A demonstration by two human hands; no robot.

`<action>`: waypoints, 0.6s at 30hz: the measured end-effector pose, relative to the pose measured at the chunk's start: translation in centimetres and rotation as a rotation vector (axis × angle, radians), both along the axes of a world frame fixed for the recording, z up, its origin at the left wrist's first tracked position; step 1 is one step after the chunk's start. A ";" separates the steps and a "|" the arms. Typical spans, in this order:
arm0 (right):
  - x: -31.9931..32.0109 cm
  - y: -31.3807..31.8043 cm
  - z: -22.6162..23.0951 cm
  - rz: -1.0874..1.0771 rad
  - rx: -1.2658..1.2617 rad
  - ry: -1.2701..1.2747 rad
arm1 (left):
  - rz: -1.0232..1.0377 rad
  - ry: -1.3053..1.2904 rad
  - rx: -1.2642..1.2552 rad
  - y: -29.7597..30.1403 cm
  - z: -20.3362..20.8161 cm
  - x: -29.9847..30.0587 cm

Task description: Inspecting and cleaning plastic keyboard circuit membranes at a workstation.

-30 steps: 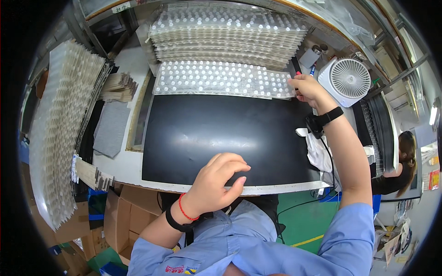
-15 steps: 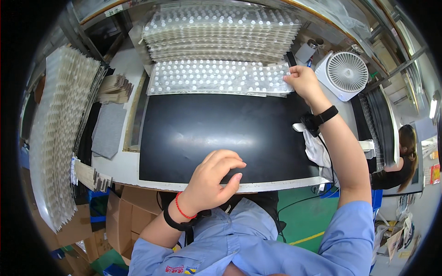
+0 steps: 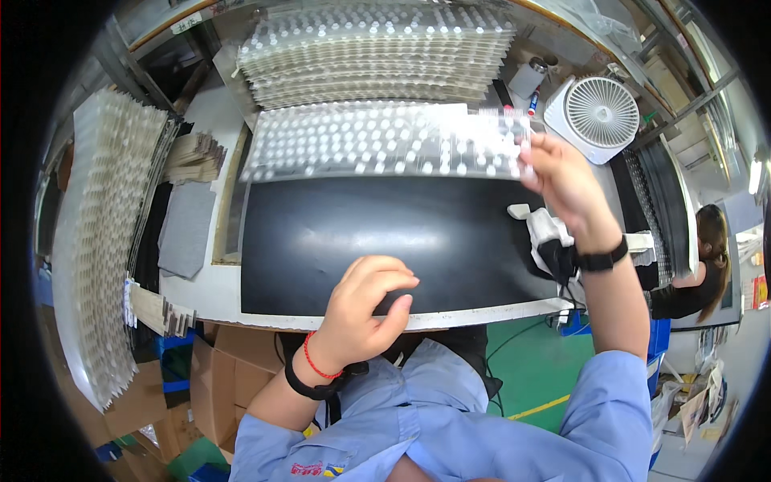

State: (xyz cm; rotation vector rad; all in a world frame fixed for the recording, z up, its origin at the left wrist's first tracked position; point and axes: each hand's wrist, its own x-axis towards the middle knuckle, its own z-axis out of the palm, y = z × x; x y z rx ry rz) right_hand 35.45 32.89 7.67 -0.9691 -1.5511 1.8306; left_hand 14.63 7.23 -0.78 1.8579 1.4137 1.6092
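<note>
Head view shows a clear, white-dotted sheet (image 3: 377, 143).

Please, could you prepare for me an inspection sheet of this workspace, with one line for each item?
Surface: black mat on a white table, with glare at its middle.
Job's things: clear sheet with white dots along the mat's far side; stack of similar sheets behind it.
Clutter: white cloth at the mat's right; blue marker and white fan beyond.
Hands: right hand grips the sheet's right end; left hand half-curled, nothing seen in it.
Cables: dark cable below the front edge.
Surroundings: co-worker at right; cardboard box at lower left.
</note>
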 end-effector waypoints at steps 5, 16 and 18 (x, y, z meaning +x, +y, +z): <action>2.7 -11.4 -4.1 -0.101 -0.239 0.149 | 0.083 0.011 0.203 0.2 -0.3 0.3; 4.8 -17.3 -6.8 -0.171 -0.315 0.109 | -0.004 0.264 -0.274 1.7 1.5 2.0; 4.7 -17.5 -6.9 -0.165 -0.288 0.098 | 0.035 0.286 -0.318 2.0 1.6 2.5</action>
